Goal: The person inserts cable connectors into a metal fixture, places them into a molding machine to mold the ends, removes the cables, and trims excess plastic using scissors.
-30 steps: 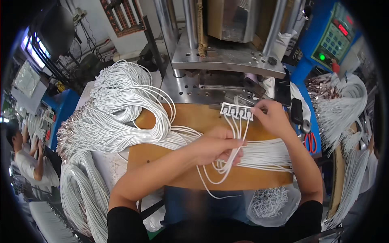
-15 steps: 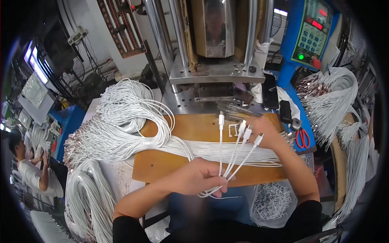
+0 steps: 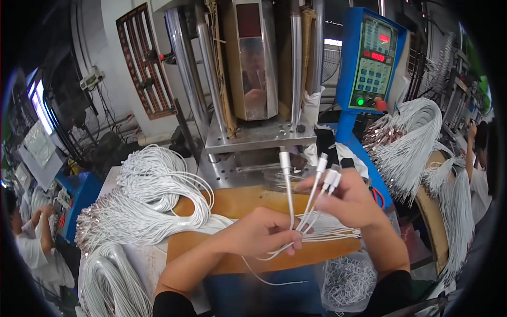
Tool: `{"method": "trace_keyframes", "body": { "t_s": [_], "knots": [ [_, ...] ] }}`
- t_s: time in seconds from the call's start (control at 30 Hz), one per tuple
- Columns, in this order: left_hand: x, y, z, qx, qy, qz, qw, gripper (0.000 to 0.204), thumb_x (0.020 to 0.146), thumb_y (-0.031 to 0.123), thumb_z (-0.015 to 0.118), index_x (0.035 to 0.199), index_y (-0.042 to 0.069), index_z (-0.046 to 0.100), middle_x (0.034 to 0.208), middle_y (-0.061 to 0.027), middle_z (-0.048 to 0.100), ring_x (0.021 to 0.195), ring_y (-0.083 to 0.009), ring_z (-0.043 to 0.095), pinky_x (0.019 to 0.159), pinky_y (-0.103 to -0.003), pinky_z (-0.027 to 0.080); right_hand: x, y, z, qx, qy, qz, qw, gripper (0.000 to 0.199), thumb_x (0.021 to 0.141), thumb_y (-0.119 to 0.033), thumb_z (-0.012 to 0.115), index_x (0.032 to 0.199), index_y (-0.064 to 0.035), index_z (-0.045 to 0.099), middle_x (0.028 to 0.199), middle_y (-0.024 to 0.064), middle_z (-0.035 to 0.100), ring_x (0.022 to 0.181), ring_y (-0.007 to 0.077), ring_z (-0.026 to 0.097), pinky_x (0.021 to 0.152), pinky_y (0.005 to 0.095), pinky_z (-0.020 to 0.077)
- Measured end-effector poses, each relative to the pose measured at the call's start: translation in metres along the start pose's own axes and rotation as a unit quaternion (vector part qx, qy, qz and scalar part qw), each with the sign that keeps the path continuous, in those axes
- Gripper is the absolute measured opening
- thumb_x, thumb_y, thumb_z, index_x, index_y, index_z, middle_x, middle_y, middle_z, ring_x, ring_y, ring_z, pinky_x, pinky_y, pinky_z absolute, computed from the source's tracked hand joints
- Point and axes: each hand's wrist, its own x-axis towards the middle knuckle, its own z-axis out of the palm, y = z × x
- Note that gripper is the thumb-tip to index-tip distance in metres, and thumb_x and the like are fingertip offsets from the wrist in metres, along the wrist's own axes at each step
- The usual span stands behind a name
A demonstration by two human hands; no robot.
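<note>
My left hand is closed on several thin white cables and holds them fanned out, their white connector ends pointing up. One loose cable tail hangs below this hand. My right hand has its fingers curled round the cables on the right, just below their connectors; its thumb is blurred. Beneath both hands lies a tan board, and a row of white cables stretches across it, partly hidden by the hands.
A large coiled cable bundle fills the left side. Behind stands a metal press with a blue control box. More cables hang at right. A clear bag holds small white pieces. Co-workers are at both sides.
My right hand has come closer to the cables and its fingers have closed round some of them near the connectors. The view has tilted upward, showing more of the press.
</note>
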Motion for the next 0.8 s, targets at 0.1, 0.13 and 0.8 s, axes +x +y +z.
{"method": "trace_keyframes", "body": {
  "t_s": [0.1,0.13,0.8],
  "knots": [
    [0.01,0.018,-0.006,-0.022,-0.022,-0.037,0.999,0.023,0.091,0.008,0.058,0.109,-0.004,0.066,0.085,-0.0085,0.071,0.078,-0.0108,0.065,0.069,-0.024,0.05,0.017,0.013,0.007,0.064,0.074,-0.09,0.991,0.021,0.086,-0.01,0.063,0.102,0.004,0.068,0.079,0.0019,0.064,0.075,0.0057,0.057,0.064,0.0236,0.0458],
    [0.012,0.024,-0.009,-0.012,-0.032,-0.039,0.999,0.024,0.093,0.009,0.056,0.11,-0.004,0.065,0.085,-0.0092,0.071,0.077,-0.0122,0.066,0.069,-0.025,0.051,0.022,0.013,0.01,0.066,0.07,-0.094,0.991,0.021,0.086,-0.01,0.063,0.102,0.004,0.068,0.079,0.0019,0.064,0.075,0.0057,0.057,0.064,0.0236,0.0458],
    [0.019,0.026,-0.032,-0.059,0.045,0.032,0.997,0.028,0.096,0.018,0.055,0.087,-0.003,0.071,0.079,-0.0078,0.071,0.073,-0.0097,0.066,0.065,-0.024,0.051,0.046,0.001,0.014,0.072,0.05,-0.092,0.992,0.008,0.081,-0.004,0.072,0.08,0.0035,0.07,0.07,0.0052,0.066,0.063,0.0057,0.058,0.055,0.0202,0.0436]
  ]
}}
